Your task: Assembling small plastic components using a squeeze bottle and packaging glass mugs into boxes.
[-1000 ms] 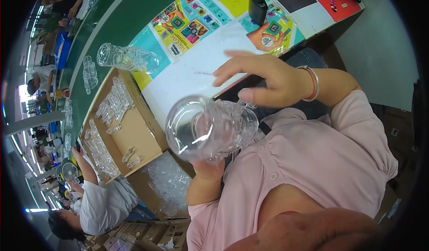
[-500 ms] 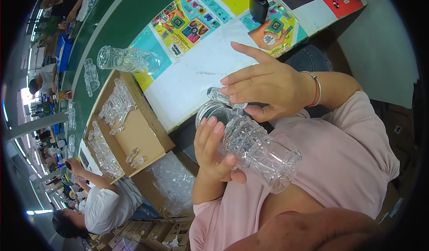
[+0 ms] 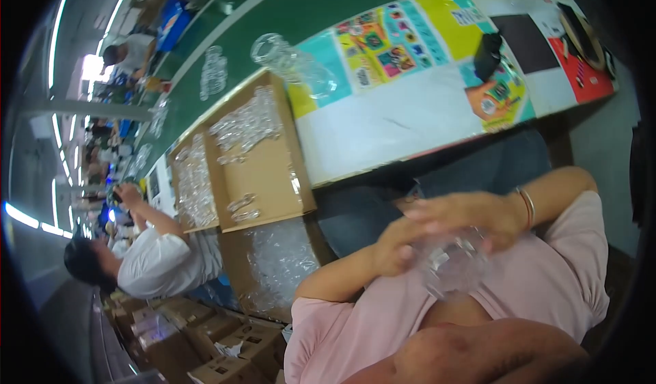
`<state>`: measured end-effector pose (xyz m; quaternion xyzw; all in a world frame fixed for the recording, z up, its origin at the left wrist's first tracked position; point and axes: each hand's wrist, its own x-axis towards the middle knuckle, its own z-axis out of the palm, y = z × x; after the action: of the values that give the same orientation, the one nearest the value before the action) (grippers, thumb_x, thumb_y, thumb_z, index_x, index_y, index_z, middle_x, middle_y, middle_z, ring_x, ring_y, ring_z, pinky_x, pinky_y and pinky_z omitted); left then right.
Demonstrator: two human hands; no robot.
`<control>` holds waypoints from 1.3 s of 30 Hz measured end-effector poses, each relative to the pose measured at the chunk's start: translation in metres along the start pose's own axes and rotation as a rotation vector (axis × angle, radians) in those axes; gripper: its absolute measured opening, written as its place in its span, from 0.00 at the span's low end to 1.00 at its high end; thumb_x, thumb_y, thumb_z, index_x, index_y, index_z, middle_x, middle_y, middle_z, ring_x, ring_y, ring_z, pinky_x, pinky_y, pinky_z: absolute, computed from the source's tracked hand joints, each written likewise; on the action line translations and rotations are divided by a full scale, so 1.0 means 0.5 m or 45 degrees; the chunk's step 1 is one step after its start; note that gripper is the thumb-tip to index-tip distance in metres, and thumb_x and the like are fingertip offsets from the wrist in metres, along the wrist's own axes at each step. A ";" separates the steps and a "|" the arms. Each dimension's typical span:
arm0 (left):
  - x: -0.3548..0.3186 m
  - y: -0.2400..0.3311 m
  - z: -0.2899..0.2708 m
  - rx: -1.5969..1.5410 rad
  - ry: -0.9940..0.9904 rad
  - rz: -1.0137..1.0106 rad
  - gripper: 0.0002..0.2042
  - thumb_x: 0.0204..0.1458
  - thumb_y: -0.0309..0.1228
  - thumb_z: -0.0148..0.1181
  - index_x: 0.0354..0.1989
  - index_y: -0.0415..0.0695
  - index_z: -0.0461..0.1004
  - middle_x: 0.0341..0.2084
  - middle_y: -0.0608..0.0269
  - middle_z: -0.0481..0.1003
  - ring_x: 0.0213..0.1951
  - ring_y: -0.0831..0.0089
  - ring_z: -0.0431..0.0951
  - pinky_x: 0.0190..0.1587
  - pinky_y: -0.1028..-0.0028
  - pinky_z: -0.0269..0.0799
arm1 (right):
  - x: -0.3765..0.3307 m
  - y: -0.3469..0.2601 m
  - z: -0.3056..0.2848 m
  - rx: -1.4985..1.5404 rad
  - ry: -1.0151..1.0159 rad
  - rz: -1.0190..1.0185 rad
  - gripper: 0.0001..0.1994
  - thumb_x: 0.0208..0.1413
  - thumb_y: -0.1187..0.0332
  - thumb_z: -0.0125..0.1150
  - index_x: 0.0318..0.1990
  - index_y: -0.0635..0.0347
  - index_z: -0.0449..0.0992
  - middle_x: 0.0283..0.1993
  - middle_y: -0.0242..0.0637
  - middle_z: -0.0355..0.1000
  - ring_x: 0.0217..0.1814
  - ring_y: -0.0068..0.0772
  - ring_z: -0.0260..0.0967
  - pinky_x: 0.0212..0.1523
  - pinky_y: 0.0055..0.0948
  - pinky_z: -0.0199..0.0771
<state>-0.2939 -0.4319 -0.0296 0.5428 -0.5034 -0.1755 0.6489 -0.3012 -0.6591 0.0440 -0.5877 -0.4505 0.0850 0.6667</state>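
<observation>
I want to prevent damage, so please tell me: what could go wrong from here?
The clear vessel is at the left hand and right hand, close to the chest and off the tabletop; if it slips, it might fall. Blur hides how firm the grip is.

The small clear pieces lie piled together in the cardboard box, so they could scratch one another.

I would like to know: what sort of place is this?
Probably a factory packing or assembly line: a long green work surface runs past several people, a cardboard tray holds many clear pieces, and cartons stand behind.
</observation>
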 end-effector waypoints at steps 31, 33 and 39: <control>0.117 -0.027 -0.111 -0.093 1.128 -0.145 0.31 0.54 0.32 0.47 0.63 0.39 0.39 0.61 0.50 0.45 0.59 0.56 0.55 0.59 0.60 0.52 | 0.147 0.240 -0.242 0.170 1.438 0.325 0.15 0.62 0.55 0.40 0.36 0.57 0.64 0.26 0.34 0.66 0.23 0.23 0.64 0.26 0.24 0.67; 0.087 -0.016 -0.100 -0.078 1.179 -0.128 0.28 0.51 0.21 0.45 0.62 0.38 0.43 0.59 0.47 0.50 0.56 0.58 0.60 0.56 0.63 0.57 | 0.211 0.289 -0.333 -0.012 1.588 0.298 0.16 0.60 0.53 0.42 0.35 0.57 0.65 0.25 0.33 0.67 0.22 0.22 0.64 0.24 0.22 0.66; -0.050 0.097 -0.147 0.576 0.737 -0.162 0.12 0.50 0.19 0.49 0.43 0.33 0.70 0.30 0.53 0.75 0.28 0.71 0.77 0.31 0.77 0.71 | 0.305 0.406 -0.572 -0.083 1.716 0.496 0.24 0.58 0.50 0.43 0.36 0.68 0.69 0.28 0.41 0.70 0.25 0.32 0.71 0.31 0.29 0.77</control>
<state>-0.2583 -0.3569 0.0086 0.7298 -0.2904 0.0608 0.6159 0.0722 -0.7035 -0.0268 -0.6021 0.1721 -0.1933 0.7553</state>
